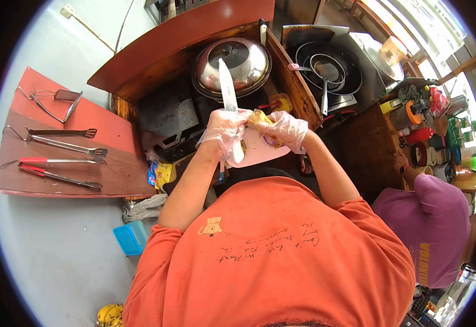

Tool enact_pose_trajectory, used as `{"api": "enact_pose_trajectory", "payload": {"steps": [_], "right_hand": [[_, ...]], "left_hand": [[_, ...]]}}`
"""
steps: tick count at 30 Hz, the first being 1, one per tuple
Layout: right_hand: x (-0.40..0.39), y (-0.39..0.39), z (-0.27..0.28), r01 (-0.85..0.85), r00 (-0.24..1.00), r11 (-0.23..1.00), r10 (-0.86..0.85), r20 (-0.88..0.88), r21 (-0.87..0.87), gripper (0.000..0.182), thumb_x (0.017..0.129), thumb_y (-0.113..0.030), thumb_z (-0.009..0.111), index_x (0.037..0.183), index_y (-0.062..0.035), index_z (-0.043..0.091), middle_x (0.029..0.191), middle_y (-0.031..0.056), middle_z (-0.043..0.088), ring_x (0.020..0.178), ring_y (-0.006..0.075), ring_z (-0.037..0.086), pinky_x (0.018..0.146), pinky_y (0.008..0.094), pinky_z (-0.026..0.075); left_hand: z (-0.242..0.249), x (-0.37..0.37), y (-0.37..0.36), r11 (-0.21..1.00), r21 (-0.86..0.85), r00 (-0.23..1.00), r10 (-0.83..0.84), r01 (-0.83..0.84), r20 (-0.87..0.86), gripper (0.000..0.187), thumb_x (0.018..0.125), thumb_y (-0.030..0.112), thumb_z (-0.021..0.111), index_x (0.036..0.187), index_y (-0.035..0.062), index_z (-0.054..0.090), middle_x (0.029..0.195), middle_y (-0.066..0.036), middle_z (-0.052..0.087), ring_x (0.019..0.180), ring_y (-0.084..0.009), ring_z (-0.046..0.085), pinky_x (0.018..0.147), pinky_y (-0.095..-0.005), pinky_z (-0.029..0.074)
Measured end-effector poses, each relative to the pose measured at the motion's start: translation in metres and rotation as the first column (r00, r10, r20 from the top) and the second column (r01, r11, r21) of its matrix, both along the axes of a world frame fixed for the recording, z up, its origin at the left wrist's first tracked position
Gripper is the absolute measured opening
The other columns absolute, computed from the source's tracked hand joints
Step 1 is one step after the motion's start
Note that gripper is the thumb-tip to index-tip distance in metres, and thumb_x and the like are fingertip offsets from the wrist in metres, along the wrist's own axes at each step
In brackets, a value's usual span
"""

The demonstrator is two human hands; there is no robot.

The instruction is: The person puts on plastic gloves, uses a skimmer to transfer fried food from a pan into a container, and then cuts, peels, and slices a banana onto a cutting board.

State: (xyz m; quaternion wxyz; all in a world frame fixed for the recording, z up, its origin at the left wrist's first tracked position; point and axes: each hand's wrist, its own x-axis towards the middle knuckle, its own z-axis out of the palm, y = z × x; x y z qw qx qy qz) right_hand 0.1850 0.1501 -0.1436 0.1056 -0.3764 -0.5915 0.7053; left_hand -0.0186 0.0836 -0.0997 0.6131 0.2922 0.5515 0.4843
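Note:
My left hand (221, 131), in a clear plastic glove, is closed round a knife (227, 87). Its pale blade points away from me, and the white handle shows below the glove. My right hand (284, 128), also gloved, is closed on a yellow, peel-like piece of food (259, 117); its exact kind is not clear. Both hands are close together over a white cutting board (260, 155) in front of my chest. Something with a purple edge lies partly hidden under my right hand.
Beyond the knife stands a domed metal lid (249, 68). Right of a wooden partition (295, 76) is a black wok (352, 73) with a strainer (326, 71). Tongs (66, 161) lie on a red-brown board at left. A co-worker in a purple shirt (426, 226) is at right.

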Motion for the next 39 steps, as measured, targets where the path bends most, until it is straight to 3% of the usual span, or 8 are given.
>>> {"api": "enact_pose_trajectory", "payload": {"steps": [3,15,21,25,27,28,31,39], "right_hand": [[-0.008,-0.009,-0.008,0.267,0.905,0.909,-0.351,-0.242,-0.320,0.038,0.098,-0.046,0.068,0.098,-0.0079,0.066,0.073,0.0015,0.061,0.060,0.0111,0.055,0.055,0.0275,0.045],[-0.037,0.004,-0.070,0.672,0.647,0.706,-0.707,-0.286,-0.226,0.035,0.101,-0.052,0.060,0.107,-0.0171,0.064,0.092,0.0012,0.064,0.077,0.0132,0.061,0.063,0.0278,0.050],[-0.017,0.006,-0.035,0.514,0.652,0.850,-0.476,-0.590,-0.118,0.055,0.102,-0.057,0.053,0.110,-0.0038,0.068,0.091,0.0057,0.067,0.076,0.0145,0.063,0.063,0.0284,0.050],[-0.011,0.005,0.004,0.178,0.787,0.976,-0.218,-0.577,-0.125,0.034,0.097,-0.035,0.068,0.104,-0.0025,0.070,0.096,0.0059,0.071,0.078,0.0110,0.062,0.072,0.0295,0.051],[-0.016,0.008,0.013,0.028,0.847,0.979,0.085,-0.524,0.204,0.032,0.090,-0.034,0.073,0.095,-0.0019,0.072,0.088,0.0039,0.071,0.077,0.0103,0.062,0.071,0.0295,0.051],[-0.021,0.007,0.017,0.028,0.846,0.977,0.091,-0.526,0.213,0.031,0.084,-0.033,0.077,0.089,-0.0022,0.074,0.082,0.0020,0.070,0.076,0.0098,0.061,0.069,0.0294,0.049],[-0.019,0.025,0.012,-0.024,0.901,0.879,0.226,-0.370,0.476,0.034,0.082,-0.036,0.078,0.091,-0.0029,0.076,0.080,0.0014,0.069,0.076,0.0102,0.060,0.067,0.0301,0.047],[-0.002,0.025,0.024,-0.177,0.934,0.743,0.333,-0.127,0.646,0.047,0.079,-0.046,0.079,0.084,0.0005,0.076,0.068,0.0108,0.061,0.069,0.0213,0.056,0.064,0.0377,0.042]], "left_hand": [[-0.022,0.001,0.002,0.987,0.014,0.982,0.155,-0.157,0.106,0.015,0.090,0.001,0.071,0.104,-0.0054,0.070,0.073,-0.004,0.062,0.052,-0.0095,0.051,0.047,-0.0246,0.039],[-0.057,0.009,-0.060,0.947,0.005,0.941,0.319,-0.321,0.109,0.016,0.092,0.005,0.074,0.104,-0.0042,0.067,0.075,-0.003,0.062,0.054,-0.0082,0.051,0.047,-0.0245,0.038],[-0.034,-0.015,-0.062,0.971,-0.023,0.948,0.228,-0.239,-0.223,0.023,0.093,0.024,0.077,0.096,0.0014,0.071,0.074,-0.002,0.064,0.048,-0.0060,0.045,0.046,-0.0253,0.034],[0.045,-0.007,-0.032,0.969,0.237,0.884,0.167,-0.066,-0.437,0.034,0.094,0.030,0.075,0.101,-0.0032,0.072,0.085,-0.004,0.071,0.081,-0.0097,0.061,0.076,-0.0270,0.048],[0.049,-0.010,-0.015,0.893,0.422,0.916,0.028,0.156,-0.399,0.028,0.094,0.021,0.073,0.103,-0.0058,0.074,0.087,-0.005,0.073,0.078,-0.0113,0.063,0.077,-0.0290,0.052],[0.054,-0.011,-0.009,0.868,0.432,0.957,-0.144,0.245,-0.253,0.028,0.096,0.020,0.071,0.102,-0.0072,0.074,0.083,-0.006,0.073,0.076,-0.0121,0.064,0.074,-0.0303,0.052],[0.081,-0.015,-0.006,0.848,0.251,0.720,-0.200,0.467,-0.664,0.034,0.097,0.028,0.070,0.086,-0.0041,0.074,0.065,-0.008,0.063,0.064,-0.0122,0.057,0.063,-0.0337,0.047],[0.068,-0.017,-0.007,0.867,0.202,0.828,-0.329,0.455,-0.453,0.029,0.098,0.026,0.071,0.081,0.0026,0.069,0.060,0.000,0.056,0.050,-0.0058,0.045,0.047,-0.0267,0.034]]}}
